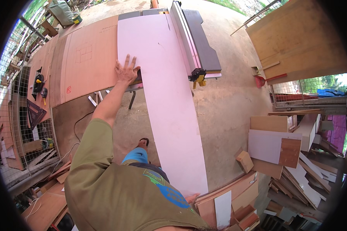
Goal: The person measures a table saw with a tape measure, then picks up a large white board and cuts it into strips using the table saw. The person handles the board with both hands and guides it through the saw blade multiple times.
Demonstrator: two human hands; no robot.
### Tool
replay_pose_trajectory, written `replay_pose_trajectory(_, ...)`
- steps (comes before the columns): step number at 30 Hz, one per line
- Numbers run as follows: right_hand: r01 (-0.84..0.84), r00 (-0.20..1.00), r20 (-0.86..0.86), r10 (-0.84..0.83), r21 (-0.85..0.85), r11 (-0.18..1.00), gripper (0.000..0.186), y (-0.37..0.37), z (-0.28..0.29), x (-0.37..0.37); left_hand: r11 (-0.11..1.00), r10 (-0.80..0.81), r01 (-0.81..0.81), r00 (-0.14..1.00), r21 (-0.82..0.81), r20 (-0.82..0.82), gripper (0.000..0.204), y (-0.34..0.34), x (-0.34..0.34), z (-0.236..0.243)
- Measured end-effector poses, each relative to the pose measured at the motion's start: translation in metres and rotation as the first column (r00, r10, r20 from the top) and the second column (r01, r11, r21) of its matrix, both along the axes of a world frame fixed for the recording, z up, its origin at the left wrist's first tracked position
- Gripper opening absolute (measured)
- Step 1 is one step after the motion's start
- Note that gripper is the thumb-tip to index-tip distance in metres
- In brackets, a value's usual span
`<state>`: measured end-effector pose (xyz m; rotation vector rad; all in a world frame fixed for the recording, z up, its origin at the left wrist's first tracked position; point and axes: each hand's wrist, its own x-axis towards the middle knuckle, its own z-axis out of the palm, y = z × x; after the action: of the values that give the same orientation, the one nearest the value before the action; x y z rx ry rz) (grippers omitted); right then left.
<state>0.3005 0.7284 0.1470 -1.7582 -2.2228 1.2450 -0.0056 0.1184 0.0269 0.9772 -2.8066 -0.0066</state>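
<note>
A long white panel lies over a table saw and reaches back toward my body. My left hand rests on its left edge with the fingers spread, next to the front of the saw table. The panel's right side runs along the saw's long fence, which has a black and yellow clamp at its near end. My right hand is at the panel's near end, holding its edge; most of that hand is hidden.
A brown board with pencil lines lies left of the saw. Stacked offcuts stand close at my right, with more wood scraps beyond. A red funnel-like thing is by the right wall. A cable crosses the floor.
</note>
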Motion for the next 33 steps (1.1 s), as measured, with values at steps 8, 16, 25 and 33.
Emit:
replay_pose_trajectory(8, 0.015, 1.000, -0.008, -0.016, -0.044, 0.999, 0.093, 0.003, -0.023, -0.002, 0.990, 0.019, -0.030, 0.996, 0.140, 0.083, 0.066, -0.013, -0.014, 0.020)
replay_pose_trajectory(16, 0.026, 0.999, -0.017, -0.027, -0.063, 0.998, 0.092, 0.002, -0.044, -0.004, 0.988, 0.014, -0.024, 0.998, 0.152, 0.066, 0.066, -0.030, -0.026, 0.019)
replay_pose_trajectory(25, 0.006, 1.000, 0.028, -0.004, -0.078, 0.997, 0.089, -0.022, -0.037, -0.021, 0.996, 0.037, -0.040, 0.998, 0.078, 0.047, 0.064, -0.050, -0.045, 0.006)
replay_pose_trajectory(33, 0.036, 0.999, -0.002, -0.037, -0.106, 0.994, 0.089, -0.037, -0.034, -0.035, 0.994, 0.044, -0.047, 0.998, 0.094, 0.037, 0.063, -0.063, -0.056, 0.007)
